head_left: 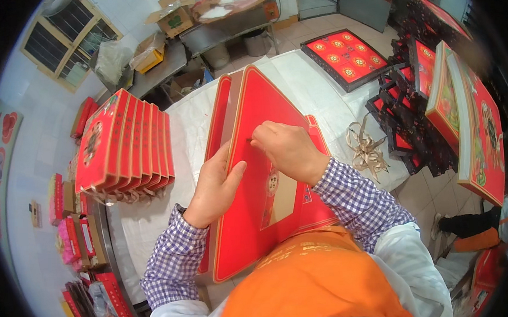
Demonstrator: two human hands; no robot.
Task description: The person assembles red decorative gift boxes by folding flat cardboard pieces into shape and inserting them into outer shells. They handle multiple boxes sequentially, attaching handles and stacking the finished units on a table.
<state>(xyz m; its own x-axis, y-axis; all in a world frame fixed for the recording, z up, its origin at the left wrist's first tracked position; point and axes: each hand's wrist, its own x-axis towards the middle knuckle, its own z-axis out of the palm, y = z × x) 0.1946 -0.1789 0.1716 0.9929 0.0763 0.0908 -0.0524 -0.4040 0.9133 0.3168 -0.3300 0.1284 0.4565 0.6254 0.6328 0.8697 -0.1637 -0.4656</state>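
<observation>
A large red gift box (243, 228) with gold edging stands tilted on the table in front of me, its wide panel facing my right side. My left hand (214, 186) wraps round the panel's edge, the thumb on the red face and the fingers behind it. Against the upper part of the same face, my right hand (291, 151) is closed in a pinch. Something small and dark shows at its fingertips, too little to name. Part of the box's lower end is hidden by my orange apron (306, 282).
Several red boxes (121, 142) stand in a row at the left on the white-covered table (188, 113). Beige ribbons (368, 149) lie to the right. A black-rimmed red tray (346, 56) sits at the far right, near stacked trays (403, 105) and large boxes (476, 124).
</observation>
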